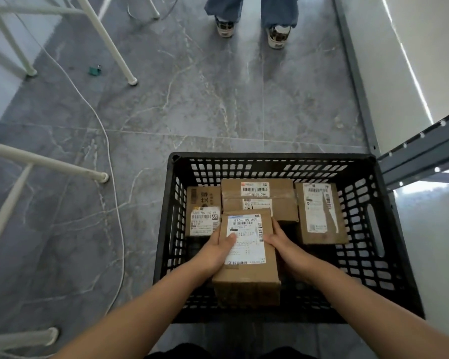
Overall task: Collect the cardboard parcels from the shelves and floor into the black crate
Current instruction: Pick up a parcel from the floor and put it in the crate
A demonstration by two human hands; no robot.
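A black slotted crate (389, 257) stands on the grey floor in front of me. Inside its near middle, both hands hold a brown cardboard parcel (249, 278) with a white label. My left hand (218, 251) grips its left side, thumb lying on the label. My right hand (280, 242) grips its right side. Behind it lie three other labelled parcels: one at the left (202, 203), a stack at the back middle (259, 195), and one at the right (319, 213).
A person's jeans and sneakers (254, 32) stand on the floor beyond the crate. White rack legs (106, 45) and a white cable (109, 161) lie to the left. A grey metal shelf frame (420, 151) runs along the right. A small green item (95, 70) lies on the floor.
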